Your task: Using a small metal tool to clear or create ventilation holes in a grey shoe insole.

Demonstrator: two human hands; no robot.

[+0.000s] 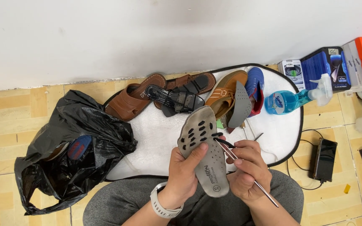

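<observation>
- Head view, our only one: we count one grey insole, perforated with dark oval holes, held upright over our lap in the near centre.
- Our left hand is closed around the insole's lower half, thumb lying across its face; a pale watch sits on that wrist.
- Our right hand is closed on one thin metal rod, which slants from the insole's right edge down to the near right; its tip touches the insole beside a black strap loop.
- On the white mat beyond the insole we count about five pieces of footwear in a row: one brown sandal at the left, one dark strappy sandal, another brown one behind it, one tan shoe and one blue shoe, with a second grey insole leaning on them.
- One blue spray bottle lies at the mat's far right.
- One black plastic bag slumps on the tiles to the left, touching the mat's edge.
- To the right we see one dark phone with a cable, and boxes at the far right by the wall.
- Open mat remains between the shoes and our hands; the white wall closes the far side.
</observation>
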